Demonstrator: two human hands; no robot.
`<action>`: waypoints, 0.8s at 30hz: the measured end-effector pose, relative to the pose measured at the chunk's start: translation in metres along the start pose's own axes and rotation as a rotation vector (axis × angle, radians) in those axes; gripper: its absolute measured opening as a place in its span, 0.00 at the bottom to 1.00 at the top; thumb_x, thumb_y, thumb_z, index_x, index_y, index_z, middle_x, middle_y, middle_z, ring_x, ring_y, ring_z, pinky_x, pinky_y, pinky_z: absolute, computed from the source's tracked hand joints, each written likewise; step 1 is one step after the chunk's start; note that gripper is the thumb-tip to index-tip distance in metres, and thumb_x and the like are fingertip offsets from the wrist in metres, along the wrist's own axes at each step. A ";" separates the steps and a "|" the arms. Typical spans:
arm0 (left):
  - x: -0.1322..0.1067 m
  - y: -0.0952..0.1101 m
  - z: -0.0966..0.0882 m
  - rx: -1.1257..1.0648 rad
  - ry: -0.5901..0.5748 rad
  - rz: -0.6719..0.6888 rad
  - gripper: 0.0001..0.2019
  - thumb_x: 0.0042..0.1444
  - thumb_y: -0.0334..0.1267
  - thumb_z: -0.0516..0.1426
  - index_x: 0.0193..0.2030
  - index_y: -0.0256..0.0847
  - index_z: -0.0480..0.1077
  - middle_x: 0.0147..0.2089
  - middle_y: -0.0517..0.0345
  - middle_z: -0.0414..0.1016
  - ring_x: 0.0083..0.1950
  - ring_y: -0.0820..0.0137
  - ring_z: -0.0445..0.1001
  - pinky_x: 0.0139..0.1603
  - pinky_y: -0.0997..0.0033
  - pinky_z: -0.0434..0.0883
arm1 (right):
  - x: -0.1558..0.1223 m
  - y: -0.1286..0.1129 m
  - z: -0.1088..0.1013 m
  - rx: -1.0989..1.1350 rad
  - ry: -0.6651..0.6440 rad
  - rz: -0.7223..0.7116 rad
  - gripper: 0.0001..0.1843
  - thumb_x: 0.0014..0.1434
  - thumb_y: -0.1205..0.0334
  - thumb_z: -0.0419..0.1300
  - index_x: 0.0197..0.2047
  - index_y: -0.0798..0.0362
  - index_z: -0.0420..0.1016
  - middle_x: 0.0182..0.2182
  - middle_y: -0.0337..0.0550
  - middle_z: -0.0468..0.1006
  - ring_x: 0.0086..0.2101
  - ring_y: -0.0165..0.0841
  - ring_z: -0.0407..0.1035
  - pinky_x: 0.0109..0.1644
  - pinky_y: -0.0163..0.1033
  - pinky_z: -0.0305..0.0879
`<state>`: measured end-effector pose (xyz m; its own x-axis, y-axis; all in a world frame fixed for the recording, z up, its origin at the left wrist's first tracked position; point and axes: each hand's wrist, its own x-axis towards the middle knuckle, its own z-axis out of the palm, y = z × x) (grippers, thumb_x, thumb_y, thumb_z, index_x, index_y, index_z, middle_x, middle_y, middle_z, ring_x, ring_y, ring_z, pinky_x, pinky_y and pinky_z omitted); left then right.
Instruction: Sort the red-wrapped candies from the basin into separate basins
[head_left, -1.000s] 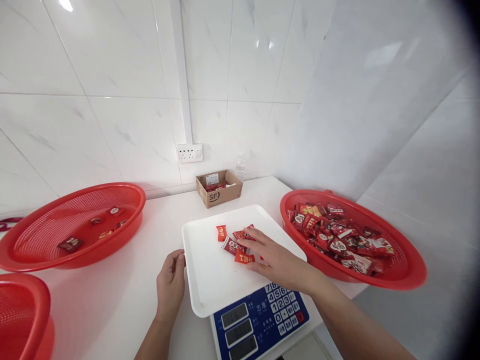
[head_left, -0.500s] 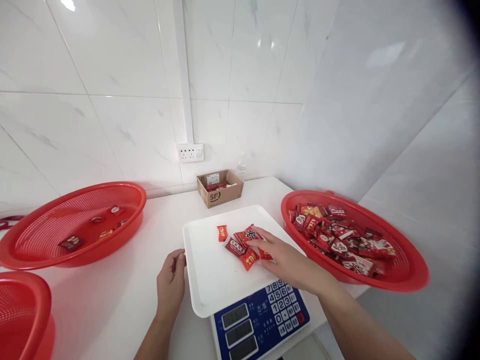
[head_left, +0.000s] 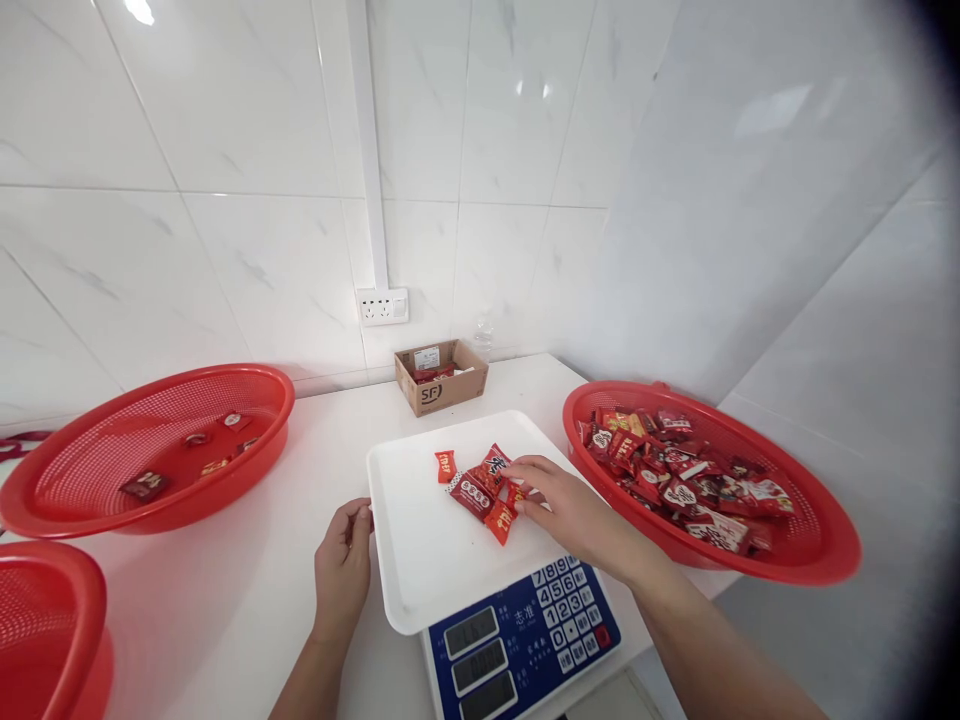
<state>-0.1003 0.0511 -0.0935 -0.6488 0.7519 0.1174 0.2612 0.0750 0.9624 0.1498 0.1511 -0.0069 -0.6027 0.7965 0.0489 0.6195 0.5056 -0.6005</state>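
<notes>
Right hand [head_left: 574, 510], fingers loose on candies [head_left: 484, 490], may push some off tray's [head_left: 420, 590] 3 o'clock rim; left hand's [head_left: 343, 560] grip unclear.

Right hand [head_left: 571, 510] lies on white tray [head_left: 420, 570] atop blue scale [head_left: 525, 640], fingertips touching red candy packets [head_left: 484, 490]. Left hand [head_left: 343, 568] grips tray's left edge. Full red basket [head_left: 817, 560] at right, near-empty red basket [head_left: 90, 510] at left, cardboard box [head_left: 441, 375] behind.
</notes>
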 end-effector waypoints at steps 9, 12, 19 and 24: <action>0.001 -0.001 0.000 -0.001 -0.002 0.002 0.16 0.55 0.52 0.50 0.42 0.44 0.69 0.43 0.56 0.75 0.43 0.63 0.73 0.42 0.66 0.69 | 0.035 -0.018 -0.002 -0.251 0.017 -0.244 0.20 0.61 0.69 0.46 0.52 0.53 0.70 0.53 0.48 0.68 0.54 0.38 0.59 0.57 0.45 0.57; 0.002 -0.002 0.000 -0.016 0.015 0.006 0.16 0.54 0.51 0.51 0.41 0.44 0.69 0.42 0.56 0.75 0.42 0.63 0.73 0.43 0.65 0.69 | 0.058 -0.027 0.007 -0.384 -0.102 -0.327 0.19 0.61 0.69 0.46 0.50 0.51 0.72 0.50 0.49 0.72 0.52 0.40 0.61 0.54 0.46 0.57; 0.004 -0.007 -0.001 -0.009 0.022 0.028 0.16 0.54 0.52 0.51 0.40 0.44 0.69 0.38 0.56 0.75 0.40 0.64 0.74 0.42 0.65 0.69 | 0.094 -0.036 0.021 -0.438 -0.230 -0.285 0.16 0.61 0.63 0.48 0.44 0.49 0.76 0.40 0.49 0.76 0.45 0.44 0.66 0.48 0.47 0.57; 0.005 -0.008 -0.001 -0.009 0.021 0.027 0.16 0.54 0.51 0.51 0.40 0.43 0.70 0.39 0.55 0.76 0.40 0.63 0.74 0.42 0.65 0.69 | 0.102 -0.027 0.010 -0.367 -0.250 -0.205 0.17 0.58 0.67 0.49 0.43 0.49 0.76 0.43 0.47 0.76 0.42 0.40 0.68 0.41 0.39 0.61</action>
<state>-0.1060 0.0533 -0.1000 -0.6564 0.7397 0.1480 0.2719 0.0489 0.9611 0.0669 0.2150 0.0063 -0.8052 0.5871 -0.0835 0.5849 0.7631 -0.2751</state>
